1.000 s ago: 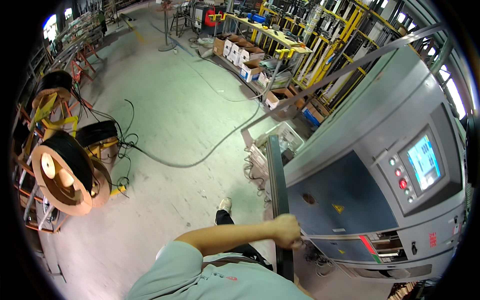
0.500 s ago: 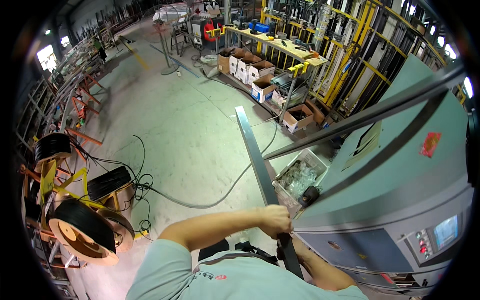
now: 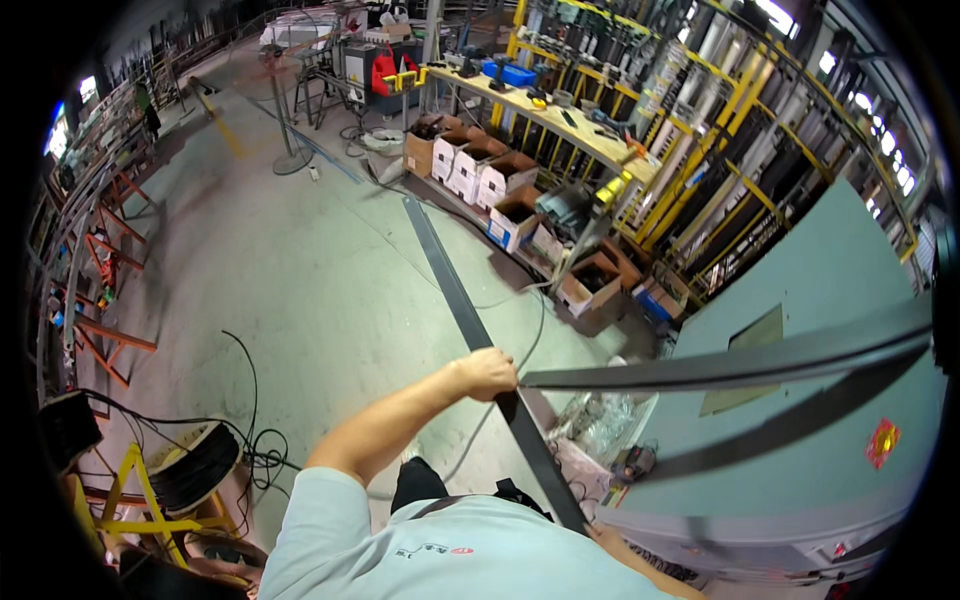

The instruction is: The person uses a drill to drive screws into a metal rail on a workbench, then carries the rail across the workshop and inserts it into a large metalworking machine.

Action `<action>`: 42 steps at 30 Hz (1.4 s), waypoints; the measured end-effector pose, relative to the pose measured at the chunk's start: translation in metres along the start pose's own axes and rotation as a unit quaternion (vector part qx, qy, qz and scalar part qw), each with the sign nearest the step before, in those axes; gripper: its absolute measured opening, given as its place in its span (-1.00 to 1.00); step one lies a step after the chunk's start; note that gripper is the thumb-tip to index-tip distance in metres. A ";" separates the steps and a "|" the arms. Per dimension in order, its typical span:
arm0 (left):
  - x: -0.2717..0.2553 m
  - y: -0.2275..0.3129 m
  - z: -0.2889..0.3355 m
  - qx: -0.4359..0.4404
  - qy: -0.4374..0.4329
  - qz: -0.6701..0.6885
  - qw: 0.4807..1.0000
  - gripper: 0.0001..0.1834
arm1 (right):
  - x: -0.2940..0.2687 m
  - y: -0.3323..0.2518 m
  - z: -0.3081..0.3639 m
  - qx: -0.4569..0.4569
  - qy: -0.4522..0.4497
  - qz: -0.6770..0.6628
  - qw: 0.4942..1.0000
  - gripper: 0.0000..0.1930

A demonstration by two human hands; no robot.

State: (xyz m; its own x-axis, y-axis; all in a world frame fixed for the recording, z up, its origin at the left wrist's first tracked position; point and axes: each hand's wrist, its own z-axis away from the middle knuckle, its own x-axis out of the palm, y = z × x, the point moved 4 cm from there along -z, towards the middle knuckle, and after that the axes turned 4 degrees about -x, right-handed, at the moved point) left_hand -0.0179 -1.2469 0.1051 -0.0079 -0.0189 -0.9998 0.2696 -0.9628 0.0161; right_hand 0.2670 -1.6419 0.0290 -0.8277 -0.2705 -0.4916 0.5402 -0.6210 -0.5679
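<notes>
A dark grey metal frame (image 3: 452,290) slants across the middle, one long bar reaching from near my body toward the far floor. A second dark bar (image 3: 720,365) meets it beside my left hand and runs off to the right. My left hand (image 3: 487,373) is closed over the long bar at that joint, knuckles up. Low down, close to my shirt, my right hand (image 3: 600,534) grips the bar's near end; most of its fingers are hidden behind the bar and my body.
To the right stands a large grey-green machine (image 3: 790,440). A crate with clear plastic scraps (image 3: 600,425) sits beside it. Ahead are a workbench (image 3: 545,115), cardboard boxes (image 3: 505,180) and a yellow rack (image 3: 740,110). Black cable reels (image 3: 195,465) and loose cables lie left.
My left hand has moved forward and left along with the frame, farther from my right hand. The long bar's far end has swung left, and the view has turned right.
</notes>
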 end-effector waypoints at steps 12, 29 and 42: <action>-0.037 -0.069 -0.008 0.177 0.038 0.171 0.969 -0.84 | 0.035 -0.200 -0.210 -0.072 0.017 -0.033 0.997 -0.44; -0.108 -0.654 -0.151 0.097 -0.030 0.099 0.990 -0.70 | -0.184 -0.639 -0.475 -0.081 -0.094 -0.022 0.992 -0.50; -0.092 -1.062 -0.231 -0.005 0.020 0.060 0.998 -0.63 | -0.298 -0.758 -0.684 -0.109 0.028 -0.027 0.993 -0.25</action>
State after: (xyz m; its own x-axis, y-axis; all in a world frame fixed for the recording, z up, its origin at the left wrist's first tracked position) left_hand -0.0812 -0.1601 0.1771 0.0638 -0.1223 -0.9904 0.2757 -0.9517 0.1353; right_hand 0.2080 -0.5869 0.1548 -0.8505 -0.1963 -0.4879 0.5195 -0.4583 -0.7212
